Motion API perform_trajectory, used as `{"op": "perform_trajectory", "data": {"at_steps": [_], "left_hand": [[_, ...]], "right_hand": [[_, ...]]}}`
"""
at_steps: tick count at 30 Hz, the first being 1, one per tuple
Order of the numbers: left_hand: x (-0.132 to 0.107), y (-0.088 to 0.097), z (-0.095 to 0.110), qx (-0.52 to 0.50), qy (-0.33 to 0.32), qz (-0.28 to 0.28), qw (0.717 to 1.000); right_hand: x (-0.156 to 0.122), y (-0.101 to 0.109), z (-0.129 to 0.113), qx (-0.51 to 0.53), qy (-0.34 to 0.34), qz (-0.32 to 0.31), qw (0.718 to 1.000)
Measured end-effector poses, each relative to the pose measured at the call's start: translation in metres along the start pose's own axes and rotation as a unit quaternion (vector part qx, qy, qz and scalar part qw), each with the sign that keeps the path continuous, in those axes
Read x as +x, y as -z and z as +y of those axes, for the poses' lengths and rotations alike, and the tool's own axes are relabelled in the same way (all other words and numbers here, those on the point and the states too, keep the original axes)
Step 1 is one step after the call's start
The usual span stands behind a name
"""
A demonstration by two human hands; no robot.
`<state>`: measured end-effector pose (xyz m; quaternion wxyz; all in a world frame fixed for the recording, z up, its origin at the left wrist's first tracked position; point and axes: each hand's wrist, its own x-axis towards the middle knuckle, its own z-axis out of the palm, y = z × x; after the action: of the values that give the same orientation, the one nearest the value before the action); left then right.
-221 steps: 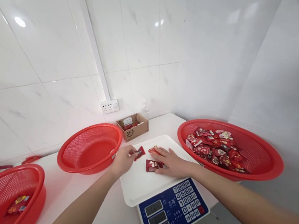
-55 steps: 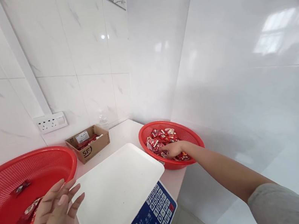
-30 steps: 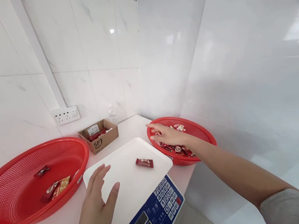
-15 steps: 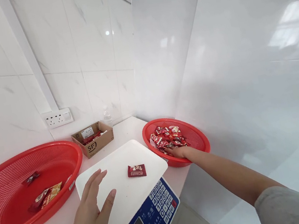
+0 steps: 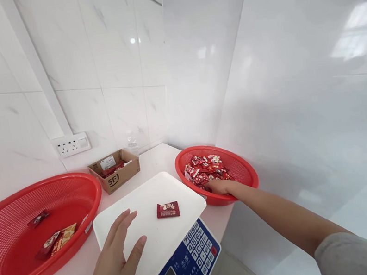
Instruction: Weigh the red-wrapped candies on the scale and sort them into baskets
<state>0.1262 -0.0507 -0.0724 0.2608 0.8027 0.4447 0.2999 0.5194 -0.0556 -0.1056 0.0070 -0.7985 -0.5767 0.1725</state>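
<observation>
The left hand (image 5: 114, 261) hangs over the near left part of the scale's white tray (image 5: 179, 187), its fingers spread apart with nothing between them; whether its underside touches the tray, I cannot tell. One dark red packet (image 5: 168, 210) lies flat on the tray, apart from that hand. The right hand (image 5: 220, 186) is down among the heaped packets (image 5: 205, 164) in the right basket (image 5: 248, 171), its fingers hidden, so whether they grip anything cannot be told. The slick wrappers look likely to slide, so a loose pinch could drop one, or bring up two where they overlap. That basket's rim reaches past the edge of the bench (image 5: 158, 153), so weight on its outer side might tip it. A brush from the left thumb could shift the lone packet, and a resting palm would skew the scale's (image 5: 186, 261) reading.
</observation>
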Motion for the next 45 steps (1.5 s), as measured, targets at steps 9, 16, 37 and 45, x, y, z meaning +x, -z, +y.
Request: {"op": "perform_trajectory", "data": {"at_steps": [9,16,37,45], "left_hand": [[0.0,0.001,0.0,-0.003,-0.002,-0.009,1.0],[0.001,-0.001,-0.001,0.006,-0.009,-0.019,1.0],[0.0,0.004,0.004,0.049,-0.003,-0.044,0.998],[-0.001,0.003,0.0,0.044,-0.019,-0.04,0.998]], "right_hand": [[-0.002,0.029,-0.002,0.046,-0.021,0.001,0.999],[-0.011,0.06,-0.025,0.122,0.005,0.174,0.977],[-0.055,0.006,-0.138,0.133,0.276,-0.01,0.952],[-0.06,-0.018,-0.171,0.076,0.321,0.002,0.944]]}}
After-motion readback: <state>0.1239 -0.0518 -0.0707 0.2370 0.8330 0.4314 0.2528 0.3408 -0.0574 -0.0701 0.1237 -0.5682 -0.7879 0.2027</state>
